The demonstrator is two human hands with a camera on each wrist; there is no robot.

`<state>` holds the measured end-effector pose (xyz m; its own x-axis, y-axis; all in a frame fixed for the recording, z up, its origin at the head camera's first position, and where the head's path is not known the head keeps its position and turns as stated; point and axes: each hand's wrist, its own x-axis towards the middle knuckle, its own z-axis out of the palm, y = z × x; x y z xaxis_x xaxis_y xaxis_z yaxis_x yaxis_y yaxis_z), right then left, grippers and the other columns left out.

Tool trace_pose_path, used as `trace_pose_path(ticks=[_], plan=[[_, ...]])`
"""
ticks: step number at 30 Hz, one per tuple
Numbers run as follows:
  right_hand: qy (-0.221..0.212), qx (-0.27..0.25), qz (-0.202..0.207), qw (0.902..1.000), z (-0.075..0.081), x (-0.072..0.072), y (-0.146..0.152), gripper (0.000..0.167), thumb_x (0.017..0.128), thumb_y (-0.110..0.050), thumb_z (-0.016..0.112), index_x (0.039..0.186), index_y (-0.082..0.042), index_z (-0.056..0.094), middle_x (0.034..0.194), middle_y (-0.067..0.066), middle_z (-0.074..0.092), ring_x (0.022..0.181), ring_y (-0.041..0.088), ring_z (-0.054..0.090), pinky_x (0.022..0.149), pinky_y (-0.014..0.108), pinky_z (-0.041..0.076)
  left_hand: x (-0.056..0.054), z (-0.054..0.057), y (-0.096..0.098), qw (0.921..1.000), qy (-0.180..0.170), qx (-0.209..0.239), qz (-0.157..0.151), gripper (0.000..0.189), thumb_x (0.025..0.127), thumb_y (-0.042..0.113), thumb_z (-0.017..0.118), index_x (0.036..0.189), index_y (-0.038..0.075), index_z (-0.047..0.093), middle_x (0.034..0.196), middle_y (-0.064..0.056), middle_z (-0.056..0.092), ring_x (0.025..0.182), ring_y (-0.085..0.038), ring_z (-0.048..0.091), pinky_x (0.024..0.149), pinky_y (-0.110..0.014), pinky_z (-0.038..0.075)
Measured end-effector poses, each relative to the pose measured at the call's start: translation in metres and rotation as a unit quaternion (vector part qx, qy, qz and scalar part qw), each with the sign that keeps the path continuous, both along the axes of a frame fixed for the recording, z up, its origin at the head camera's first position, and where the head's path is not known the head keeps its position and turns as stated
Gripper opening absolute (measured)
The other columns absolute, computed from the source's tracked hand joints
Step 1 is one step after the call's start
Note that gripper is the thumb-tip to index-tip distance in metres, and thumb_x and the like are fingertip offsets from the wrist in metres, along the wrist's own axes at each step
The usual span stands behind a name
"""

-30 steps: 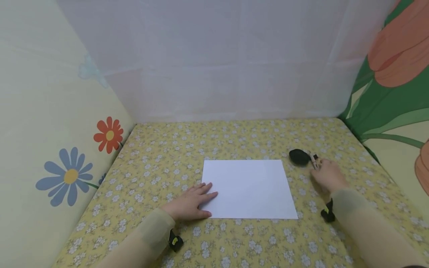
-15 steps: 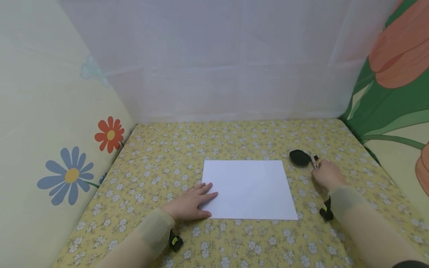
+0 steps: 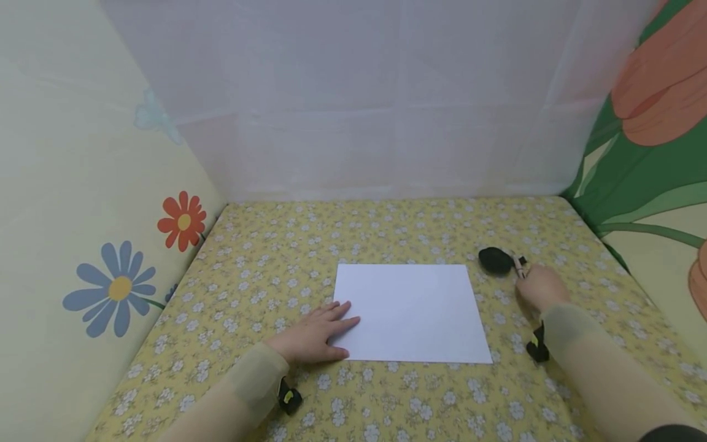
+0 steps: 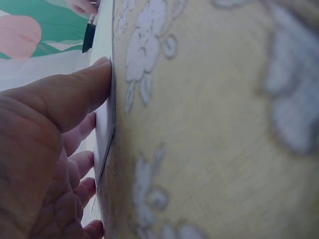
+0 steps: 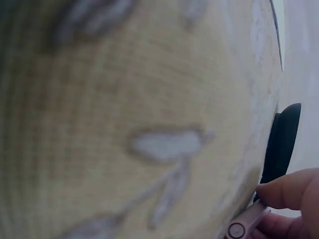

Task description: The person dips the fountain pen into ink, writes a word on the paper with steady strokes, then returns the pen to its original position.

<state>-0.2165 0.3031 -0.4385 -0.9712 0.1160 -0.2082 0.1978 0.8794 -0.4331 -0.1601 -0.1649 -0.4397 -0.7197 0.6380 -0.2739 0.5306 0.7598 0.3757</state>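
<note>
Now we see the left hand (image 3: pixel 311 336) spread over the left edge of the white sheet (image 3: pixel 415 313); off to its right, the right hand (image 3: pixel 544 288) pinches a pale stick (image 5: pixel 246 222) beside a black oval object (image 3: pixel 495 261).

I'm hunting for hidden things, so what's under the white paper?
The white paper lies on the yellow flowered cloth, which shows around it. The left hand rests on the paper's left edge. Anything else underneath is covered, so I can't tell.
</note>
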Motion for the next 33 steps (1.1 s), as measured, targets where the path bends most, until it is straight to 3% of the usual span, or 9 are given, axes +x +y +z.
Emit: trace_pose_path(ticks=[11,23,28,33], plan=[[-0.007,-0.032,-0.019,0.9993,0.002,0.002,0.002,0.028,0.099,-0.016,0.039,0.096,0.008,0.055,0.076,0.017,0.057,0.062,0.026,0.052,0.049,0.035,0.043,0.0,0.001,0.001,1.0,0.006,-0.005,0.001,0.069,0.092,0.048,0.06,0.151,0.024,0.035,0.161,-0.005,0.012,0.146,-0.031,0.01,0.115,-0.055,0.013],[0.045,-0.022,-0.026,0.9984,-0.003,-0.002,0.007,0.035,0.099,-0.021,0.044,0.106,0.011,0.058,0.089,0.023,0.062,0.071,0.029,0.056,0.054,0.036,0.044,-0.001,-0.001,0.0,1.0,0.003,-0.005,0.004,0.069,0.092,0.048,0.059,0.151,0.025,0.034,0.161,-0.004,0.011,0.146,-0.03,0.008,0.115,-0.055,0.012],[0.056,-0.03,-0.023,0.9977,-0.001,0.001,0.002,0.04,0.101,-0.027,0.043,0.111,0.008,0.059,0.09,0.022,0.063,0.067,0.026,0.055,0.051,0.035,0.042,-0.002,-0.004,-0.001,1.0,0.003,-0.005,0.002,0.069,0.092,0.049,0.059,0.151,0.025,0.033,0.161,-0.003,0.011,0.146,-0.029,0.008,0.115,-0.055,0.012],[0.061,-0.054,-0.023,0.9964,0.004,0.007,-0.006,0.051,0.102,-0.035,0.042,0.127,0.008,0.053,0.113,0.029,0.06,0.087,0.035,0.06,0.062,0.042,0.049,-0.003,-0.006,-0.001,0.9999,0.006,-0.009,0.002,0.069,0.092,0.05,0.058,0.151,0.026,0.033,0.161,-0.003,0.011,0.146,-0.029,0.009,0.115,-0.055,0.014]])
